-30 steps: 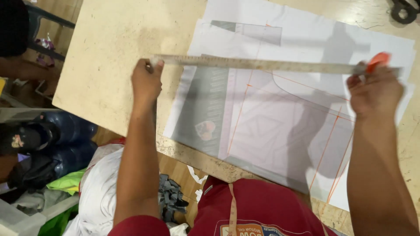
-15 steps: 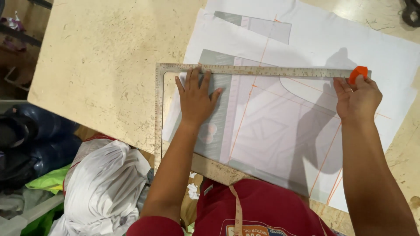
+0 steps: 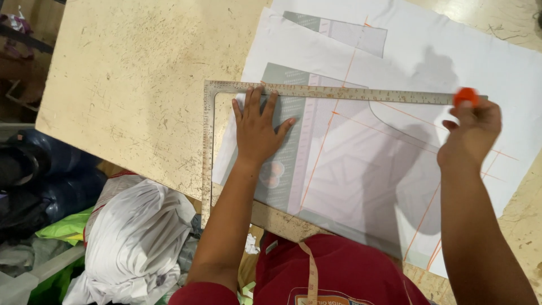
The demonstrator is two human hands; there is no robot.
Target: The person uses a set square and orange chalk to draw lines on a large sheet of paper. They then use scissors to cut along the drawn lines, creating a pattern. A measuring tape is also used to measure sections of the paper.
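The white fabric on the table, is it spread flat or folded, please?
Spread flat: the white fabric lies smooth under the metal L-square ruler, orange lines unbroken.

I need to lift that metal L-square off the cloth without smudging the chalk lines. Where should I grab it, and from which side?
Probably best by the short arm of the L-square, coming from the left. That arm lies on the bare table, clear of the cloth, and its end overhangs the table edge, so fingers could get under it. The long arm lies across the orange lines, with the left hand pressing beside it.
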